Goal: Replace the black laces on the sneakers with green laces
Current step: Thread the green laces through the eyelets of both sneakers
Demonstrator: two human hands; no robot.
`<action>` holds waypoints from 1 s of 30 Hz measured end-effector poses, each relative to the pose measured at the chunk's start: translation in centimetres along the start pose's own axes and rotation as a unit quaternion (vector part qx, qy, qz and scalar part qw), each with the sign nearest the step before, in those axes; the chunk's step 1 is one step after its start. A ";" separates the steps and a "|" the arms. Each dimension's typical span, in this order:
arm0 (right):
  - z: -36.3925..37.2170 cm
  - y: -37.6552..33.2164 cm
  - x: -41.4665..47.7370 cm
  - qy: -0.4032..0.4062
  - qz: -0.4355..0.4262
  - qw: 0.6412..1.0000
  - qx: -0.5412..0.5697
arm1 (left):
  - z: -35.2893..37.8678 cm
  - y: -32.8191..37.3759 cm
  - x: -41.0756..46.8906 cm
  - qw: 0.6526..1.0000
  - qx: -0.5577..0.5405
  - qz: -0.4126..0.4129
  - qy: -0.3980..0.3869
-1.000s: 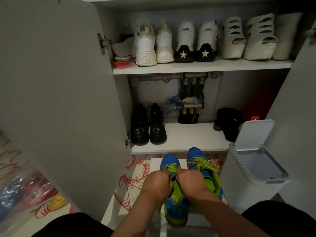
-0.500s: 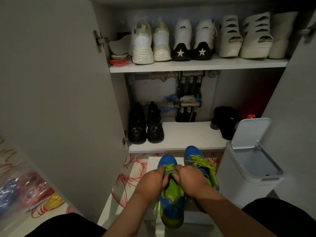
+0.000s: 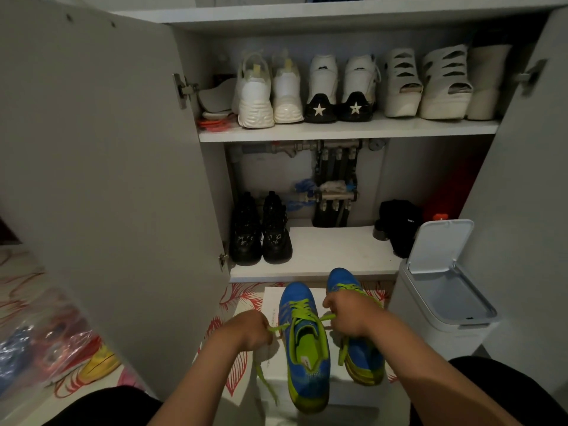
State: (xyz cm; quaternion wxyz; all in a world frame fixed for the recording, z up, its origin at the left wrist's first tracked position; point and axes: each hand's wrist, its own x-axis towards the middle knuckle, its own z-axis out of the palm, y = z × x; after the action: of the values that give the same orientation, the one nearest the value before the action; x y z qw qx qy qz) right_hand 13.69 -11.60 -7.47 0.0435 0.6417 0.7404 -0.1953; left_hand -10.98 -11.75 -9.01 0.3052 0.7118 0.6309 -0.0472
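A tall white cupboard fills the view with both doors swung wide, the left door taking up most of that side. Its upper shelf carries a row of pale shoes: chunky white trainers, a white pair with black heels and stars, and cut-out wedge boots. The lower shelf holds a pair of black boots at the left, exposed pipes at the back and a dark bundle at the right. A white bin stands on the floor at the right with its lid tipped up. Clear plastic bags of coloured items lie at the lower left on a floor with a red flower pattern. Just in front of the lower shelf, on a white surface, two blue and lime sneakers sit side by side, toes towards the cupboard: the middle sneaker in plain view and the right sneaker partly behind an arm. Both are threaded with green lace. The left hand is curled and pinches one end of the middle sneaker's lace, drawn out to the left with a tail dangling below. The right hand is curled too and pinches the other end, drawn out to the right.
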 end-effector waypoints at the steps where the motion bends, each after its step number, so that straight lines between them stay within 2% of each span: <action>1: -0.1 0.2 -0.1 0.016 0.001 1.000 -0.025 | -0.1 -0.4 0.2 1.000 0.016 -0.013 0.013; 5: -0.2 0.8 -0.9 0.047 0.031 0.996 -0.070 | -0.1 -1.3 -0.3 0.996 0.059 -0.046 0.048; 10: -0.3 0.4 -1.5 0.098 0.020 0.990 -0.104 | 0.2 -1.1 -0.5 0.989 0.094 -0.057 0.099; 12: -0.6 0.2 -1.6 0.125 0.033 0.985 -0.113 | -0.4 -0.7 -0.8 0.988 0.078 -0.063 0.117; 16: -0.6 0.1 -1.7 0.156 0.063 0.985 -0.030 | -0.7 0.0 -0.3 0.980 -0.145 -0.056 0.122; 18: -0.5 -0.4 -1.6 0.172 0.037 0.979 0.104 | -0.7 0.8 -0.1 0.949 -0.273 -0.036 0.152; 20: -0.6 -1.4 -1.4 0.179 0.013 0.947 0.267 | -0.7 2.0 0.0 0.898 -0.400 -0.020 0.185; 23: -1.1 -2.8 -0.8 0.160 0.001 0.889 0.428 | -1.5 3.3 0.4 0.848 -0.480 -0.015 0.223; 25: -1.6 -3.5 -0.5 0.145 0.014 0.842 0.519 | -2.1 3.9 0.7 0.840 -0.493 -0.014 0.226; 27: -2.4 -4.1 -0.2 0.140 0.034 0.800 0.583 | -2.7 4.3 1.4 0.847 -0.488 -0.008 0.210; 30: -3.4 -4.5 0.3 0.111 0.053 0.766 0.630 | -3.8 5.1 2.0 0.848 -0.505 0.011 0.157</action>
State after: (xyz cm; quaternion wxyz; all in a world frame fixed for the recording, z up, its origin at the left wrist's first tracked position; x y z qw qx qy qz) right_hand 9.90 -10.59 -3.36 -0.4426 0.5804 0.4150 -0.5432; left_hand -7.02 -8.20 -4.98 0.5198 0.4640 0.5991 0.3943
